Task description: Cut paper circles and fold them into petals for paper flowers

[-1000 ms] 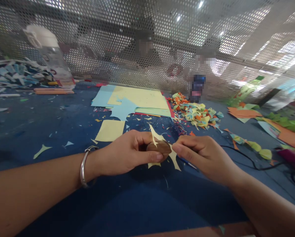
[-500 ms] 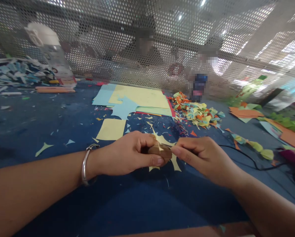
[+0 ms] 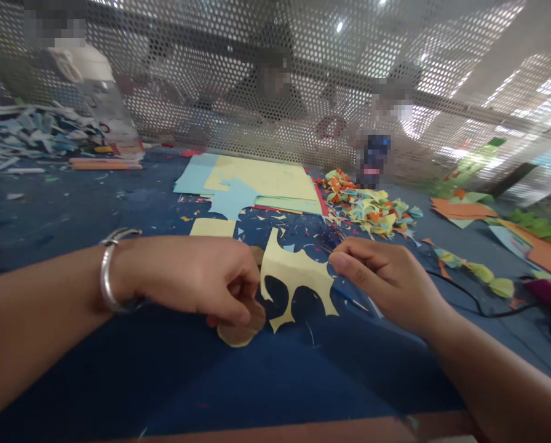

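Note:
My left hand [image 3: 211, 280] is closed with its fingertips on a round brown disc [image 3: 245, 323], which has a pale yellow edge along its lower rim. To the right of it is a yellow paper scrap [image 3: 298, 267] with several curved cut-outs and pointed corners. My right hand [image 3: 379, 271] pinches at the scrap's right corner, thumb against curled fingers. A thin dark tip pokes out beside those fingers; what it belongs to is hidden. Under the right hand, a slim blue stick-like thing [image 3: 353, 300] shows on the table.
Beyond my hands lie a cut blue sheet [image 3: 233, 200] and a stack of yellow paper [image 3: 261, 178]. Folded scraps [image 3: 372, 209] are heaped at right, paper strips [image 3: 31, 135] at left beside a bottle [image 3: 109, 104]. A black cable [image 3: 478, 311] curves at right. People sit behind the perforated screen [image 3: 187, 67].
My left hand has drawn left and toward me with the brown disc, away from the yellow scrap. The scrap now shows whole beside my right hand, which has moved slightly.

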Demonstrator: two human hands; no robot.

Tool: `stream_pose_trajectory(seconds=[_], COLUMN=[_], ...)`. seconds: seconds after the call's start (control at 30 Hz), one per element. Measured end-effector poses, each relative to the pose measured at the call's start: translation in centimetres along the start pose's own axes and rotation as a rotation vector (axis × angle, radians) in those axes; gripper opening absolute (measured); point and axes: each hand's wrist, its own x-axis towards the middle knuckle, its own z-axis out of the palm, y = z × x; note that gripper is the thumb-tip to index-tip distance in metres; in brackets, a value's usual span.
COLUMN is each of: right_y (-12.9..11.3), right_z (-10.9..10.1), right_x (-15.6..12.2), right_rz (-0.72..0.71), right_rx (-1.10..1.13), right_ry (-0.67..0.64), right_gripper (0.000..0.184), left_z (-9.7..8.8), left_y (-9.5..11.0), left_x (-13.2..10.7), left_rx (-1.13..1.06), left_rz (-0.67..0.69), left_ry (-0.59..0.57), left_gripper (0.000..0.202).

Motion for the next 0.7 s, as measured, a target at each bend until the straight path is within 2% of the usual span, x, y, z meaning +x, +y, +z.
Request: stream_pose_trajectory(seconds=[0.1, 0.2, 0.3, 0.37, 0.4, 0.47, 0.53, 0.6, 0.67, 0.7], right_y=[0.0, 0.1, 0.1, 0.2, 0.2, 0.2, 0.2, 0.2, 0.2, 0.2], right_z=[0.1, 0.2, 0.3, 0.4, 0.4, 0.5, 0.5, 0.5, 0.5, 0.5], right_x=[-0.1, -0.2, -0.1, -0.1, 0.0, 0.0, 0.0, -0.1, -0.1, -0.1], right_rz=[-0.005, -0.013, -0.039, -0.046, -0.046, -0.043, -0.038, -0.031, -0.029, -0.031], right_rx=[-0.040, -0.079, -0.090, -0.097, -0.104, -0.120, -0.137, -0.153, -0.165, -0.166], right_ry=[-0.004, 0.002, 0.022, 0.023, 0.022, 0.025, 0.029, 0.031, 0.028, 0.027], right_gripper=[0.049, 0.047, 0.046, 0.045, 0.044, 0.044, 0.045, 0.044, 0.044, 0.044], left_z=[-1.4, -2.3, -2.4, -2.0, -1.7, -1.2, -0.7, -0.6, -0.6, -0.6], left_y=[-0.5, -1.3, -1.6, -1.5, -1.3, -0.9, -0.6, -0.4, -0.4, -0.5], left_x=[-0.6, -0.5, -0.5, -0.6, -0.8, -1.0, -1.2, -1.2, -0.9, -0.6], left_rx=[0.077, 0.120, 0.305, 0.407, 0.425, 0.404, 0.350, 0.346, 0.440, 0.494], left_rz=[-0.099, -0.111, -0.105, -0.098, -0.089, -0.048, 0.014, 0.042, -0.007, -0.038], left_ry=[0.004, 0.041, 0.239, 0.392, 0.430, 0.388, 0.290, 0.249, 0.311, 0.369], left_gripper=[0.026, 0.037, 0.042, 0.032, 0.026, 0.019, 0.025, 0.025, 0.015, 0.019])
